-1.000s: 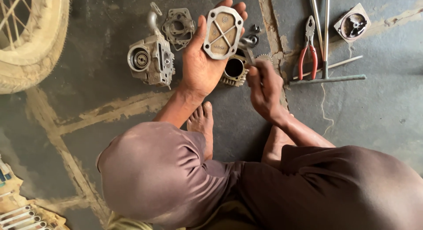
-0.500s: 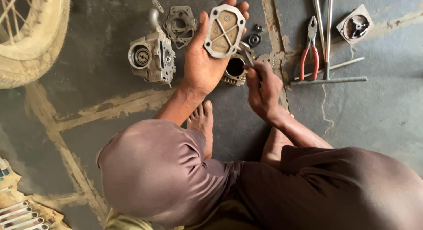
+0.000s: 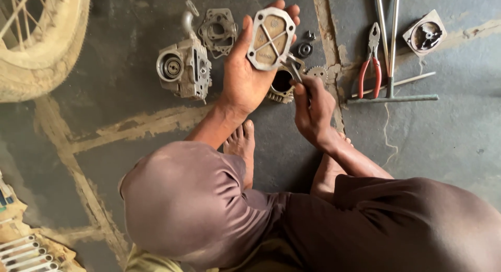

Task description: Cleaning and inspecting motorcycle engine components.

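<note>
Dark, oil-stained concrete floor (image 3: 130, 121) is carrying engine parts around a squatting person. At twelve o'clock the left hand (image 3: 245, 79) is cradling a grey, rounded-rectangular metal cover plate (image 3: 270, 38) on its spread fingers, ribbed face up. At one o'clock the right hand (image 3: 311, 107) is pinching what is probably a thin metal tool (image 3: 292, 68) against the plate's lower edge. Red-handled pliers (image 3: 369, 61) are lying at two o'clock, a cylinder head (image 3: 183, 68) at eleven.

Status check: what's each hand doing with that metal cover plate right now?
Left hand holds metal cover plate up, palm open. Right hand works small tool at its lower edge. Nothing between them.
</note>
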